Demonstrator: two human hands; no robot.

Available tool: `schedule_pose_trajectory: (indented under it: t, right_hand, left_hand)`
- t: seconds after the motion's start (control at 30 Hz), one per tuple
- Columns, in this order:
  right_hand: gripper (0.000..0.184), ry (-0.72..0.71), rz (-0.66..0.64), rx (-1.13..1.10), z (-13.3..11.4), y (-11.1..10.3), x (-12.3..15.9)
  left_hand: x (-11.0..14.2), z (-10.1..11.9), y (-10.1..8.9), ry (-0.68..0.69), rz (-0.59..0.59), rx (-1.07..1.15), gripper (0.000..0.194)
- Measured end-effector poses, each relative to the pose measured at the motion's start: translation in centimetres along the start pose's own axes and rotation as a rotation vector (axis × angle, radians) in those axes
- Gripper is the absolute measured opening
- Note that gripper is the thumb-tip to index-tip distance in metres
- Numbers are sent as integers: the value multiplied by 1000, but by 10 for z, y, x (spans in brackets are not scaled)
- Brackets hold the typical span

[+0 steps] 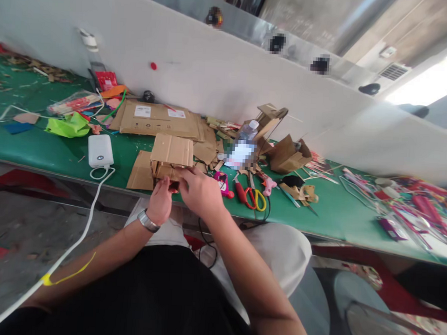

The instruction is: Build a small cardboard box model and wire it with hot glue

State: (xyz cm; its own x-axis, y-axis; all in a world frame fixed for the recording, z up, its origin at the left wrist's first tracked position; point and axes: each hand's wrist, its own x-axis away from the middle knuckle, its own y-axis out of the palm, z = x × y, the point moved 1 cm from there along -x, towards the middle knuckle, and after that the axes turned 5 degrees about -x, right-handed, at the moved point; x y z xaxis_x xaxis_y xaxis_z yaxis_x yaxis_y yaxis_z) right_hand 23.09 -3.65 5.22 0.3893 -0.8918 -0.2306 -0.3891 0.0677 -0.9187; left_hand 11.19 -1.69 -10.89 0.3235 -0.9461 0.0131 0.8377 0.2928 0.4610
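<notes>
A small cardboard box (pixel 172 149) stands at the front edge of the green table, its front side facing me. A loose-looking cardboard flap or sheet (pixel 141 170) lies to its left. My left hand (pixel 160 202), with a silver watch on its wrist, holds the lower front of the box, fingers closed and pointing up. From the right, my right hand (pixel 202 191) reaches across with curled fingers pinched at the box's front opening. Something dark reddish shows between the two hands, too small to make out. The fingertips are partly hidden.
A white power bank (pixel 100 151) with its cable lies left. Behind the box is a flattened carton (pixel 160 120). Scissors (pixel 259 200), a pink glue gun (pixel 269 185), a lit phone (pixel 240 154), a bottle (pixel 248 131) and an open cardboard box (pixel 289 155) are to the right.
</notes>
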Motion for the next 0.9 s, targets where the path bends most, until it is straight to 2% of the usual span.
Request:
schedule_pose_trajectory:
  t: [0.1, 0.13, 0.2, 0.23, 0.3, 0.33, 0.4, 0.5, 0.57, 0.67, 0.73, 0.8, 0.9]
  right_hand:
    - [33, -46, 191, -145, 43, -18, 18]
    - [32, 8, 257, -141, 64, -22, 22]
    - [30, 229, 345, -35, 113, -25, 26]
    - [30, 352, 319, 35, 136, -23, 27]
    - [35, 547, 120, 157, 173, -15, 29]
    - [41, 587, 9, 198, 185, -9, 30]
    - [49, 617, -74, 211, 199, 2, 33]
    - [51, 639, -87, 196, 201, 11, 35]
    - [46, 670, -75, 183, 197, 8, 36]
    - [39, 727, -3, 154, 187, -10, 43]
    - [38, 741, 128, 39, 172, -26, 53]
    - [39, 659, 223, -206, 148, -38, 64]
    - [37, 403, 211, -543, 99, -42, 71]
  left_hand:
    - [0, 1, -2, -55, 21, 38, 33]
    - [0, 1, -2, -66, 25, 48, 33]
    - [0, 2, -1, -78, 34, 62, 34]
    - [0, 2, -1, -82, 39, 66, 34]
    - [0, 2, 0, -85, 52, 68, 34]
    - [0, 1, 0, -85, 58, 66, 35]
    - [0, 0, 0, -84, 64, 59, 35]
    - [-1, -2, -2, -80, 58, 46, 36]
    - [-2, -2, -3, -75, 53, 37, 36]
    - [-2, -2, -3, -68, 38, 21, 35]
    - [-2, -2, -2, -62, 18, 12, 35]
    - [-1, -1, -2, -58, 0, 8, 35]
    - [-1, 0, -3, -60, -3, 9, 35]
